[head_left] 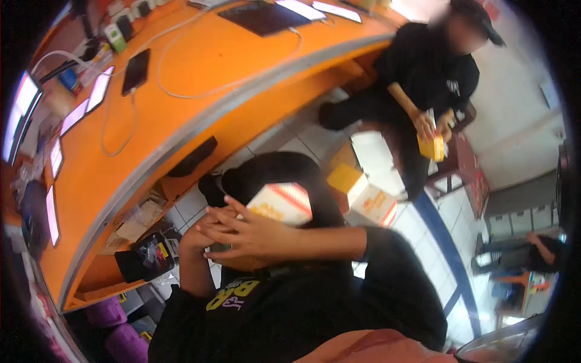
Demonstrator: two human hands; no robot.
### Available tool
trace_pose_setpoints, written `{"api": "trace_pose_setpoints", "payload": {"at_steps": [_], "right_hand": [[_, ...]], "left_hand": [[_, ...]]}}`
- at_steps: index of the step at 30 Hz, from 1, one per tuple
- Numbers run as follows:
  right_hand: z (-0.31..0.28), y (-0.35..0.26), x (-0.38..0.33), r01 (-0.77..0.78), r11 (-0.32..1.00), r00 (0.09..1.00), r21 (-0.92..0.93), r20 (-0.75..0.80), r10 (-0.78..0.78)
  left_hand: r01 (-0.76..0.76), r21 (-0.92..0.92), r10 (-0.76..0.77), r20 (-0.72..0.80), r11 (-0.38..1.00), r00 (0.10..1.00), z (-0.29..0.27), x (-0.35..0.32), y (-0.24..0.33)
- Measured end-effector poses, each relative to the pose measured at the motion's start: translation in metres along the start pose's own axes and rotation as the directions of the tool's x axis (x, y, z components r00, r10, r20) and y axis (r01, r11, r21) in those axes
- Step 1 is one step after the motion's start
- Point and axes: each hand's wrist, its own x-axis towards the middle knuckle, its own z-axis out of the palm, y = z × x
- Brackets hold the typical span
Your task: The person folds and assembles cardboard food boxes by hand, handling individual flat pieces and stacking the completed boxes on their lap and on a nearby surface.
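Observation:
My right hand (257, 237) reaches across from the right with its fingers stretched out and apart, overlapping my left hand (196, 235). Most of my left hand's fingers are hidden behind the right one. Just beyond the hands, a white carton with red stripes and yellow print (287, 202) rests over my dark-clothed lap. I cannot tell whether the fingers touch it. To its right stands a second white and yellow carton (372, 202), with open pale flaps (376, 157) behind it.
An orange counter (200, 54) curves along the left, carrying phones (136, 71), cables and a dark tablet (260, 17). A seated person in black (423, 66) holds a yellow carton (431, 147). Purple containers (108, 311) sit at lower left; another person (544, 251) is far right.

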Motion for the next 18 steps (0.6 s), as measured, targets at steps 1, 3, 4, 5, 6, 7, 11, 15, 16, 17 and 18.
{"api": "trace_pose_setpoints", "payload": {"at_steps": [1, 3, 4, 5, 6, 7, 11, 15, 16, 17, 18], "right_hand": [[0.002, -0.002, -0.002, 0.010, 0.999, 1.000, -0.047, 0.024, -0.008], [0.002, -0.002, -0.008, -0.026, 0.997, 0.998, -0.074, 0.049, 0.029], [0.002, -0.002, -0.013, 0.017, 0.994, 0.999, -0.109, 0.040, -0.013], [0.003, -0.005, -0.020, 0.057, 0.986, 0.998, -0.155, 0.040, -0.052], [0.007, -0.011, -0.029, 0.012, 0.990, 0.999, -0.141, 0.041, -0.007], [0.010, -0.014, -0.036, -0.048, 0.994, 0.996, -0.101, 0.074, 0.055], [-0.003, -0.015, -0.068, -0.292, 0.956, 0.954, -0.034, 0.055, 0.293], [-0.048, 0.025, -0.124, -0.747, 0.659, 0.663, -0.091, -0.185, 0.726], [-0.058, 0.039, -0.139, -0.827, 0.535, 0.561, -0.172, -0.285, 0.777], [-0.058, 0.053, -0.161, -0.879, 0.469, 0.465, -0.085, -0.368, 0.805], [-0.048, 0.066, -0.190, -0.921, 0.390, 0.348, 0.008, -0.439, 0.829]], "left_hand": [[-0.035, -0.023, 0.037, 0.080, 0.999, 0.996, 0.000, -0.001, -0.001], [-0.103, -0.064, 0.114, 0.197, 0.993, 0.974, -0.002, -0.004, -0.004], [-0.107, -0.100, 0.128, 0.229, 0.989, 0.965, -0.001, -0.007, -0.004], [-0.105, -0.142, 0.139, 0.254, 0.984, 0.957, 0.002, -0.005, -0.005], [-0.054, -0.213, 0.113, 0.276, 0.976, 0.955, 0.007, -0.003, -0.006], [0.129, -0.391, -0.028, 0.253, 0.911, 0.967, 0.014, 0.000, -0.002], [0.054, -0.047, -0.057, -0.074, 0.997, 0.996, 0.029, 0.009, 0.015], [-0.110, -0.359, -0.189, -0.699, 0.927, 0.690, 0.052, 0.029, 0.008], [-0.141, -0.425, -0.232, -0.708, 0.894, 0.667, 0.063, 0.027, -0.021], [-0.169, -0.490, -0.276, -0.706, 0.855, 0.652, 0.075, 0.024, -0.039], [-0.059, -0.334, -0.176, -0.631, 0.941, 0.756, 0.101, 0.025, -0.032]]}}
